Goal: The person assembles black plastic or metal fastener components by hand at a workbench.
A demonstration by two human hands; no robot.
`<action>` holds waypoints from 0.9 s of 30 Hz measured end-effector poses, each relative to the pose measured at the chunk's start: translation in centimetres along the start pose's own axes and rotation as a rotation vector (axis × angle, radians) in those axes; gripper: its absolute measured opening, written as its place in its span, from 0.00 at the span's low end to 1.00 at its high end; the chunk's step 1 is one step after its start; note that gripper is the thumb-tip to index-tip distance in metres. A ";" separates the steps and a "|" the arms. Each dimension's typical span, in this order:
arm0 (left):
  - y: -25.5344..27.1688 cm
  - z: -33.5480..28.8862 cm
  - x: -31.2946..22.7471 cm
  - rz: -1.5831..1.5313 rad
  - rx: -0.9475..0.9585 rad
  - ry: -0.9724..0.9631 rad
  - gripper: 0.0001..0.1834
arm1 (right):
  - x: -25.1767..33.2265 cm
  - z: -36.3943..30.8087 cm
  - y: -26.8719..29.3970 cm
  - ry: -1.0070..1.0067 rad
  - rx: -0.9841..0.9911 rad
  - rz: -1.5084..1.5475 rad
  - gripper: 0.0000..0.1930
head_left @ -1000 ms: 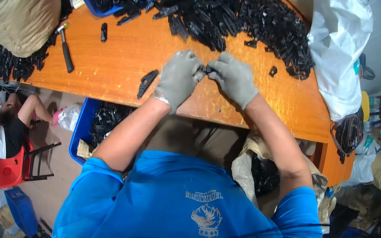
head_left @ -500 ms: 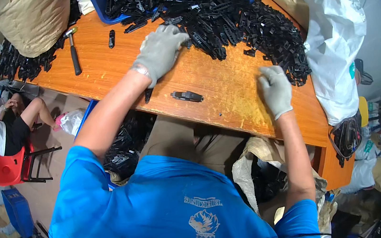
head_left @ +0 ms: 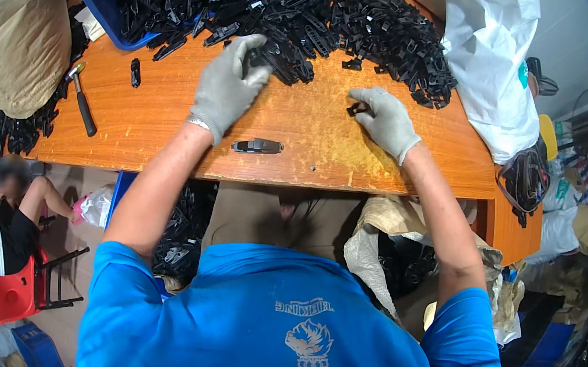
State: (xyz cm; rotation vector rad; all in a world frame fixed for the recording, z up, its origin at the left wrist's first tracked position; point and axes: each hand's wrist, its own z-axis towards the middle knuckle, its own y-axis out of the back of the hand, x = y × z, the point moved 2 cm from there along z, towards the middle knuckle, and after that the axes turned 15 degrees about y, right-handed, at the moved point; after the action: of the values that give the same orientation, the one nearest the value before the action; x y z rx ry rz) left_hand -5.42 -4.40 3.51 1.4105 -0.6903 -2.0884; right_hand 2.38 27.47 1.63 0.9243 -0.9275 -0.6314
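1. Head view shows the left hand (head_left: pixel 228 87) in a grey glove, fingers curled into the near edge of the pile (head_left: pixel 332 22) of black plastic parts; it seems to be closing on one or more parts, though which one I cannot tell; a loose grab there could drag neighbours off the heap and across the table (head_left: pixel 152 120).
2. Right hand (head_left: pixel 386 123), gloved too, pinches a small clip (head_left: pixel 356 109) against the wood, just short of the pile's right end; the clip is tiny and the glove thick, so it may slip or flick away.
3. One longer part (head_left: pixel 256 146) lies alone between the hands, near the table's front edge; a sweeping forearm could knock it off into the bags below.
4. Hammer (head_left: pixel 82 100) rests well to the left, beside a stray piece (head_left: pixel 135 72); neither is in the way; the blue bin (head_left: pixel 111 20) at the back is heaped, so parts may spill over its rim.
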 end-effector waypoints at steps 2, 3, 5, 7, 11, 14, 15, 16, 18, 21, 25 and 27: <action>-1.4 -1.3 -0.6 -0.441 0.377 0.406 0.21 | 0.1 -0.2 -0.9 -0.026 -0.042 0.124 0.17; -1.4 -1.9 -1.3 -0.417 0.371 0.321 0.21 | 0.3 0.1 -1.0 -0.016 0.013 0.067 0.18; -2.1 -3.2 -1.5 -0.323 0.392 0.293 0.17 | 0.6 0.3 -1.1 -0.002 0.069 0.010 0.18; -1.9 -3.5 -1.3 -0.319 0.471 0.397 0.16 | 0.8 0.0 -0.7 0.045 0.023 -0.077 0.17; -1.6 -3.7 -0.9 0.080 0.380 0.130 0.12 | 1.5 -0.1 -0.5 0.092 -0.012 -0.159 0.15; -1.3 -4.3 -1.2 0.196 0.238 -0.019 0.13 | 2.8 0.1 -1.0 0.114 -0.023 -0.224 0.14; -1.1 -4.8 -1.4 0.218 0.139 -0.091 0.14 | 3.9 0.2 -1.0 0.100 -0.080 -0.082 0.13; -0.7 -5.2 -2.0 0.221 0.140 -0.089 0.14 | 5.0 0.3 -1.2 0.083 -0.135 0.063 0.12; -0.1 -6.0 -3.3 0.101 0.192 -0.143 0.14 | 7.5 1.0 -2.0 0.044 -0.120 0.178 0.11; -0.8 -6.1 -2.8 -0.036 0.292 -0.171 0.12 | 9.1 1.7 -2.7 -0.220 -0.023 0.661 0.14; -0.8 -6.3 -2.6 -0.146 0.414 -0.033 0.08 | 9.2 0.7 -3.7 -0.475 -0.119 1.043 0.14; -0.7 -6.4 -3.3 -0.136 0.431 0.030 0.08 | 10.5 0.6 -3.6 0.065 -0.263 0.385 0.13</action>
State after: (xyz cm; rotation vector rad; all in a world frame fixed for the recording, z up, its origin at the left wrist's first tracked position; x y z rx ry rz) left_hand 1.54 -2.46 3.17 1.7558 -1.1101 -2.0967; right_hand 6.57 17.20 2.72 0.5094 -0.9083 -0.3793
